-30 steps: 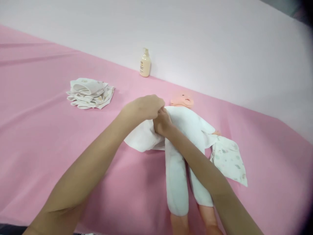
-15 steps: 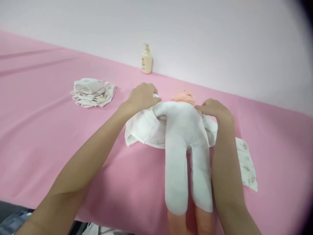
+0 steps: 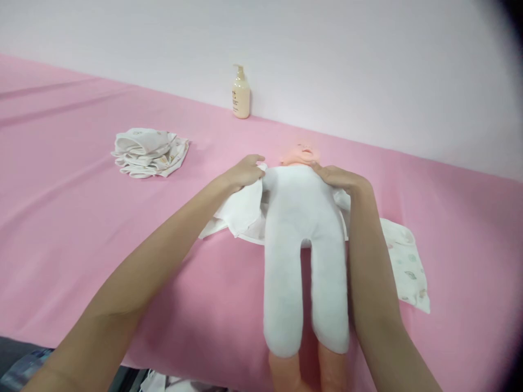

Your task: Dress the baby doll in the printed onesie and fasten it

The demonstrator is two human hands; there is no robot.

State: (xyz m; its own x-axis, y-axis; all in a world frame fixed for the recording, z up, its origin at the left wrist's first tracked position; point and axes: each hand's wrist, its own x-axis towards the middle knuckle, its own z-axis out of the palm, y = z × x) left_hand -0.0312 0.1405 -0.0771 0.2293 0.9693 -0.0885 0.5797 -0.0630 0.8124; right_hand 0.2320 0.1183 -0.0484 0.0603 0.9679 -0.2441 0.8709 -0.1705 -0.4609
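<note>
A baby doll [image 3: 304, 212] with a white cloth body lies on its back, its head away from me and its bare lower legs towards me. Spread beneath its upper body is a white baby shirt [image 3: 245, 209]. My left hand [image 3: 247, 173] is closed on the shirt's cloth at the doll's arm on the left, and that arm's end is hidden there. My right hand [image 3: 337, 177] grips the doll at the shoulder on the right, close to the neck; some of its fingers are out of sight. The arm on that side is mostly covered by my wrist.
A pink sheet [image 3: 81, 218] covers the table up to the wall. A folded pile of printed white cloth [image 3: 149, 152] lies at the left. The cream pump bottle [image 3: 241, 95] stands by the wall. Right of my forearm lies a folded printed cloth [image 3: 408, 267].
My left hand has lowered slightly, and the shirt cloth hangs more over the doll's arm. My right hand has shifted inward onto the doll's shoulder. The view has moved a little.
</note>
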